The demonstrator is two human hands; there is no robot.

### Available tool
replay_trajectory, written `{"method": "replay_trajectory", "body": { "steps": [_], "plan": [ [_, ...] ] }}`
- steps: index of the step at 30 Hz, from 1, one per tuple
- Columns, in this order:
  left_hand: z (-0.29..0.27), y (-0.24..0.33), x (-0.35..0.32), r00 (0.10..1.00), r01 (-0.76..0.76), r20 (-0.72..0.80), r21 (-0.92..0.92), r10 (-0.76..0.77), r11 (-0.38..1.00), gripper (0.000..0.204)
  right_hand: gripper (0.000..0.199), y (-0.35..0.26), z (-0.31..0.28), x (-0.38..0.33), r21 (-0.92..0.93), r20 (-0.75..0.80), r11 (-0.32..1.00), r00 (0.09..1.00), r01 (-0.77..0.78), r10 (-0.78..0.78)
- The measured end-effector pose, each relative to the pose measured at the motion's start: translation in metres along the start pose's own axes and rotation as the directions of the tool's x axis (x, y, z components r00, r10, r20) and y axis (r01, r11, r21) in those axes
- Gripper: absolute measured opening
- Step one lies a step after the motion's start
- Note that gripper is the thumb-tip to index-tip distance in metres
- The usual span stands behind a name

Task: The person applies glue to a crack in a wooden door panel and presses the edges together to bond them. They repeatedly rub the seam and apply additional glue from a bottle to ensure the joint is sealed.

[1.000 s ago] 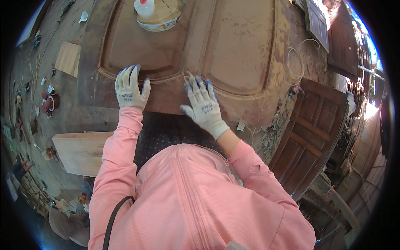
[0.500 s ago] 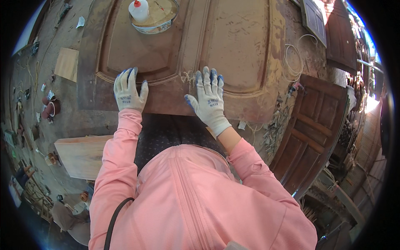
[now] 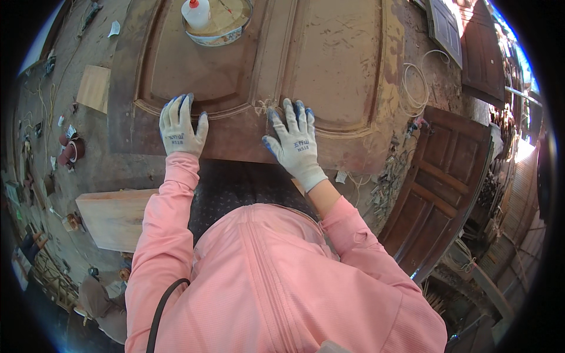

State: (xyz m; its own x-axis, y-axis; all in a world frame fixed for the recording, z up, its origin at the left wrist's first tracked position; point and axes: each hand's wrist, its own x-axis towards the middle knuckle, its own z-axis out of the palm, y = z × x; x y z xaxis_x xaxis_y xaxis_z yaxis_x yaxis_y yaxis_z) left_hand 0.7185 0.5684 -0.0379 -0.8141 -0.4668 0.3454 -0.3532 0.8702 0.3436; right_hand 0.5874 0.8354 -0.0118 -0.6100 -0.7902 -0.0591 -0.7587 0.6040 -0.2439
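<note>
A brown panelled wooden door (image 3: pixel 235 138) lies flat in front of me. My left hand (image 3: pixel 183 126), in a pale work glove with blue fingertips, rests on its near edge below the left panel, fingers stretched out. Gloved the same way, my right hand (image 3: pixel 294 138) lies on the near edge right of the middle rail, its fingers spread. Neither hand holds anything. A small heap of pale fibres or shavings (image 3: pixel 263 107) sits beside the right fingertips. Farther off on the left panel stands a round tray (image 3: pixel 220 39) with a white bottle (image 3: pixel 197 15) with a red cap.
At the right another dark panelled door (image 3: pixel 441 182) leans at a slant, near a coiled pale hose (image 3: pixel 416 88). A wooden board (image 3: pixel 115 219) lies to my left, and a smaller one (image 3: pixel 94 88) beyond. Another person (image 3: pixel 103 300) is low at the lower left.
My right hand's index finger has shifted left and bent slightly near the shavings. The left hand stays nearly in place. The person at lower left has moved slightly.
</note>
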Motion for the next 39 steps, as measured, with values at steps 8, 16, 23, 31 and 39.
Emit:
{"method": "replay_trajectory", "body": {
  "steps": [8,16,23,31,39],
  "plan": [
    [0.002,-0.001,-0.001,1.0,-0.001,0.008,0.018,0.001,1.0,0.055,0.074,0.005,-0.005,0.014,0.017,-0.008,0.995,0.995,-0.097,0.097],
    [0.001,0.001,-0.001,1.0,0.013,0.006,0.019,-0.013,1.0,0.055,0.078,-0.001,-0.008,0.015,0.083,-0.024,0.995,0.998,-0.052,0.054],
    [0.003,-0.001,-0.002,1.0,0.012,0.003,0.019,-0.012,1.0,0.056,0.083,-0.018,0.004,0.022,0.085,-0.001,0.996,0.999,0.032,-0.032],
    [0.003,0.0,-0.002,1.0,0.019,-0.004,0.002,-0.019,1.0,0.056,0.079,-0.017,0.001,0.024,0.02,0.044,0.998,0.997,0.067,-0.068],
    [0.003,-0.002,-0.004,1.0,0.022,-0.003,0.017,-0.022,1.0,0.056,0.085,-0.034,-0.002,-0.007,0.059,0.188,0.981,0.963,0.186,-0.194]
  ]
}}
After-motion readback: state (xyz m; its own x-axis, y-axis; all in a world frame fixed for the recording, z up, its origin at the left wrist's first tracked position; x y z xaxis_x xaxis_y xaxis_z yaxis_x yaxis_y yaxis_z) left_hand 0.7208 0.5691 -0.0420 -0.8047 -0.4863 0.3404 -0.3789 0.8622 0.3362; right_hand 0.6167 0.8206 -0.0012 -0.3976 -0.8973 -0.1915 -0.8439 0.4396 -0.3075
